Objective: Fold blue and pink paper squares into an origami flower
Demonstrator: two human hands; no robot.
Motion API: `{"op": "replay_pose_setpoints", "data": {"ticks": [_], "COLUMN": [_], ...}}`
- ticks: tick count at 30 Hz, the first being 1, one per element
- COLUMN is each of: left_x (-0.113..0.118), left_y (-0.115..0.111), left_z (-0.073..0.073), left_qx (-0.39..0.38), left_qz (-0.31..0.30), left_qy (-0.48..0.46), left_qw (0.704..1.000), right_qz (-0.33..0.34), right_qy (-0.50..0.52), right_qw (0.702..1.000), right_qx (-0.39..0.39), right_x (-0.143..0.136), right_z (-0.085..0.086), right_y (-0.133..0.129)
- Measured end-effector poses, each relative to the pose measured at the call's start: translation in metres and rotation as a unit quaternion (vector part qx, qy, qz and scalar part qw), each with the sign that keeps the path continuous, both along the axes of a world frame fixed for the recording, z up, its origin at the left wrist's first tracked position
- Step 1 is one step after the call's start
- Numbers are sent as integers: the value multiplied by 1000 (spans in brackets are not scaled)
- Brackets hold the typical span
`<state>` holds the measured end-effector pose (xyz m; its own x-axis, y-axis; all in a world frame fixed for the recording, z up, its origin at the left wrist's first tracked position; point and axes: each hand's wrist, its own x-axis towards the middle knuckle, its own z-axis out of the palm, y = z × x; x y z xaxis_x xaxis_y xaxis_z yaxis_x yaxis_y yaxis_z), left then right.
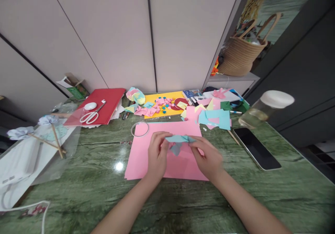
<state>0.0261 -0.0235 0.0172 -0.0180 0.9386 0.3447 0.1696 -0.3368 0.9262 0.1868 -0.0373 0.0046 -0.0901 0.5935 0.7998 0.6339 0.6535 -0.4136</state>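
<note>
Between my two hands a folded light-blue paper piece [178, 139] is held up over the pink paper sheets [141, 160]. Its left end is pinched by the fingers of my left hand [157, 153], and its right end by those of my right hand [208, 155]. A greyish-blue flap hangs below its middle, with a bit of pink beside it. The exact folded shape is too small to make out. Near the upper left corner of the pink sheets lies a thin ring [140, 129].
Behind are a yellow sheet [150, 114] with small folded papers and beads, and blue paper scraps [223, 119]. Right stand a lidded bottle [255, 113] and a phone [256, 149]. White scissors [90, 117] lie on a red folder [112, 101]; paper flowers [21, 133] lie left.
</note>
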Motion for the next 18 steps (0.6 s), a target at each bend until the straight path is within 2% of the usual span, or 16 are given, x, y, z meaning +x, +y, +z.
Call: {"op": "replay_pose_setpoints", "data": {"ticks": [5, 9, 13, 18], "left_x": [-4, -5, -6, -10], "left_y": [6, 6, 8, 12], "left_z": [-4, -8, -13, -15], "left_qx": [2, 57, 72, 163], "left_qz": [-5, 25, 13, 11], "left_qy": [40, 67, 86, 169], "left_qw": [999, 996, 994, 972], "right_qz": [-25, -34, -23, -34], "right_qy": [-5, -8, -2, -5], "right_qw": [999, 999, 998, 997], "right_qx": [-27, -40, -55, -74], "right_x": [-1, -3, -3, -3], "right_z": [-3, -4, -6, -9], "right_y": [2, 2, 1, 3]}}
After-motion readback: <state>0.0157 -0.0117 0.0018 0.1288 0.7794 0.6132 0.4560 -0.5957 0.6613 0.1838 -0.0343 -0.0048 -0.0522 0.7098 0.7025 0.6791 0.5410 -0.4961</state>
